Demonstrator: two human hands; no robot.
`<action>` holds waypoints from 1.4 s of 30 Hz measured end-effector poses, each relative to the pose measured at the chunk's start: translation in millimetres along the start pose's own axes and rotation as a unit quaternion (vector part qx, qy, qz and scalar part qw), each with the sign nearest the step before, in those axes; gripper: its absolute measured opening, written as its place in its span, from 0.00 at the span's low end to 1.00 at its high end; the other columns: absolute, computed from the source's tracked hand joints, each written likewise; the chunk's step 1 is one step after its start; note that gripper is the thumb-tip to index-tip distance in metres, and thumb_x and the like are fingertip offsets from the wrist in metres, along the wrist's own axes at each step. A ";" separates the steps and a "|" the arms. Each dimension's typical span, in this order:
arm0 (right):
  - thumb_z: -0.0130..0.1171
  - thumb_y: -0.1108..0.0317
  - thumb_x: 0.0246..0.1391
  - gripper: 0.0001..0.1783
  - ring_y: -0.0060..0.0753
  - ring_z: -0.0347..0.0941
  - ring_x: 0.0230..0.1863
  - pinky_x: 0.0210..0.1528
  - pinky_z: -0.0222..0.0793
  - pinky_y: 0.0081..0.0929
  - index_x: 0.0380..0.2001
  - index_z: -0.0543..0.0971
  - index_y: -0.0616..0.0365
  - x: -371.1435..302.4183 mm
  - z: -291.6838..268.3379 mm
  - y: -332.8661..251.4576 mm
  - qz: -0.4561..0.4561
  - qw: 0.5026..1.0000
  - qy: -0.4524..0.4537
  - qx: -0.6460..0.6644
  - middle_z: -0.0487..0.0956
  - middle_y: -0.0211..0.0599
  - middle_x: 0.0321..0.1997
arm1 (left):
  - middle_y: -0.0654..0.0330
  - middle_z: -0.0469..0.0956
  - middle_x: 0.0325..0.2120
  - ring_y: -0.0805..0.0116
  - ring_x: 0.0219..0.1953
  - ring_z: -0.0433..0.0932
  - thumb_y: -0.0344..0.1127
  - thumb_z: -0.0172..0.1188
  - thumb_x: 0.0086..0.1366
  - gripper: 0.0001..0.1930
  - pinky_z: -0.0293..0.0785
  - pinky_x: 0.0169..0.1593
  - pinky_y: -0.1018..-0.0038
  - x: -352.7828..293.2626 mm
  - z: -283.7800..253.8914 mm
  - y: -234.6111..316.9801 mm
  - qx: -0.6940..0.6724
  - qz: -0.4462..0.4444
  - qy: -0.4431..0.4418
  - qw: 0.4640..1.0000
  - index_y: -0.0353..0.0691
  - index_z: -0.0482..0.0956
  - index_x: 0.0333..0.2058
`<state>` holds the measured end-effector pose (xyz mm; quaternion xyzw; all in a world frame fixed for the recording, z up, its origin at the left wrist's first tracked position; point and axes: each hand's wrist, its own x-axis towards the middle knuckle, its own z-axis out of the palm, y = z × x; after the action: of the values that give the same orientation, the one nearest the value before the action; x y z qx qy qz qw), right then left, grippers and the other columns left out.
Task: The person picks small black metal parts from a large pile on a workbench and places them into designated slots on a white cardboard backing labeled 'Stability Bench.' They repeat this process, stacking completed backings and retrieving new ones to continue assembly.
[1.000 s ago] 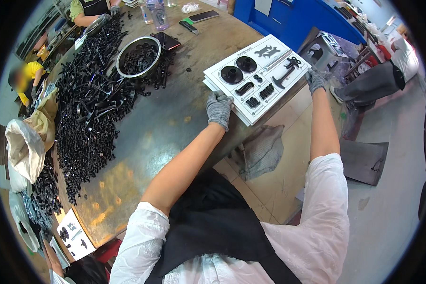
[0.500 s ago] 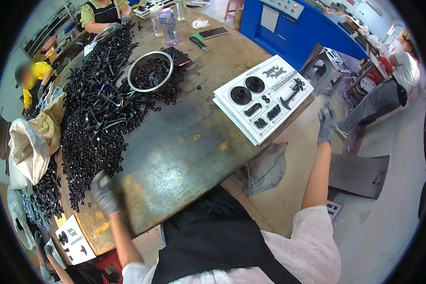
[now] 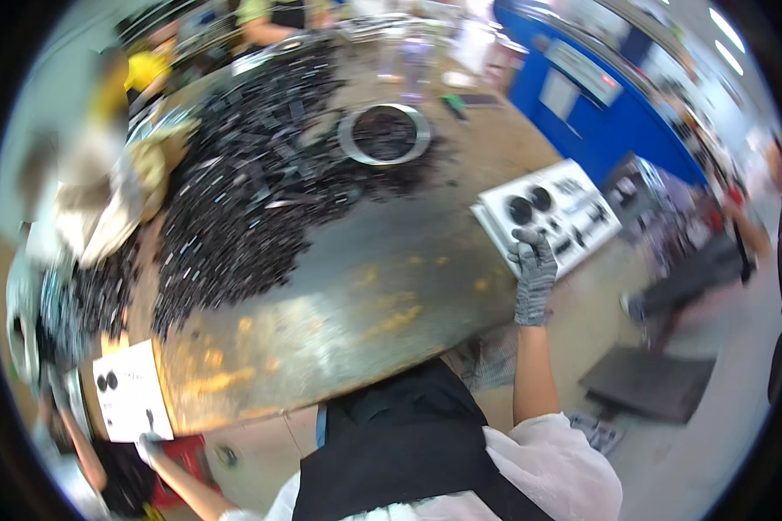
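My right hand (image 3: 534, 276), in a grey knitted glove, is over the near left corner of a stack of white cards with black parts (image 3: 598, 230) at the table's right edge. Its fingers are partly stretched and apart, with nothing visible in them. At the lower left my left hand (image 3: 147, 449) is by the bottom edge of another white card with black parts (image 3: 135, 395) on the table corner. Blur hides its fingers, so I cannot tell whether it grips the card. Round black discs and smaller dark pieces show on both cards.
A large heap of small black parts (image 3: 243, 234) covers the table's left side. Beside it stands a round metal bowl (image 3: 348, 153) of dark pieces. Clear bottles (image 3: 417, 69) stand farther back. Co-workers are at the far side and lower left. A blue machine (image 3: 573, 95) stands beyond.
My view has shifted left. My right hand has come in from beyond the table edge to the stack of cards. My left hand has moved from beside the heap down to the left card.
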<state>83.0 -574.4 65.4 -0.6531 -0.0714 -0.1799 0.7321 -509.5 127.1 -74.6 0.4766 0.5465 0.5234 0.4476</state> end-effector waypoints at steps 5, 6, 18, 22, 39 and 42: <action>0.57 0.73 0.60 0.08 0.23 0.76 0.34 0.36 0.74 0.21 0.41 0.82 0.60 -54.5 127.1 -23.5 -0.001 0.964 -0.259 0.068 0.81 0.33 0.40 | 0.59 0.77 0.28 0.69 0.25 0.73 0.17 0.49 0.55 0.12 0.71 0.28 0.72 18.2 -27.5 -33.4 -0.138 -0.018 0.016 0.990 0.33 0.78 0.36; 0.58 0.71 0.60 0.08 0.23 0.76 0.35 0.37 0.74 0.22 0.41 0.82 0.59 -69.2 153.7 -35.5 0.008 0.944 -0.323 0.069 0.82 0.32 0.39 | 0.60 0.78 0.31 0.68 0.28 0.75 0.17 0.52 0.56 0.14 0.73 0.30 0.72 15.1 -38.1 -30.2 -0.126 -0.004 0.021 0.992 0.32 0.78 0.42; 0.60 0.54 0.61 0.26 0.32 0.79 0.44 0.49 0.77 0.32 0.58 0.72 0.55 -323.9 276.3 -2.8 0.349 0.411 -0.839 0.075 0.78 0.40 0.50 | 0.62 0.75 0.33 0.76 0.27 0.73 0.18 0.59 0.62 0.21 0.71 0.28 0.80 -187.1 26.5 8.3 -0.148 -0.016 0.088 0.985 0.43 0.67 0.52; 0.62 0.53 0.60 0.29 0.35 0.78 0.46 0.50 0.78 0.33 0.59 0.69 0.56 -366.1 251.4 21.8 0.559 0.363 -0.745 0.033 0.77 0.43 0.51 | 0.61 0.71 0.40 0.75 0.34 0.71 0.18 0.58 0.64 0.22 0.72 0.33 0.78 -267.9 52.4 13.3 -0.162 -0.030 0.056 0.985 0.42 0.66 0.53; 0.62 0.58 0.60 0.26 0.26 0.74 0.37 0.40 0.75 0.24 0.52 0.72 0.69 -177.2 69.6 2.3 0.644 0.577 -0.500 0.050 0.77 0.40 0.38 | 0.62 0.72 0.35 0.74 0.36 0.72 0.27 0.59 0.66 0.17 0.74 0.46 0.76 -435.5 110.7 70.9 0.069 -0.147 -0.443 0.881 0.36 0.67 0.52; 0.64 0.57 0.59 0.26 0.32 0.78 0.36 0.39 0.78 0.27 0.51 0.74 0.68 -151.7 32.6 9.5 0.635 0.619 -0.459 0.057 0.80 0.45 0.39 | 0.61 0.78 0.35 0.73 0.38 0.76 0.28 0.59 0.65 0.14 0.75 0.48 0.75 -438.3 134.5 70.6 0.117 -0.152 -0.541 0.818 0.36 0.74 0.49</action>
<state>-49.8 -515.8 9.5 -0.4901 0.0242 0.6574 0.5719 -309.3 -287.1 -15.3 0.6428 0.3388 0.0381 0.6859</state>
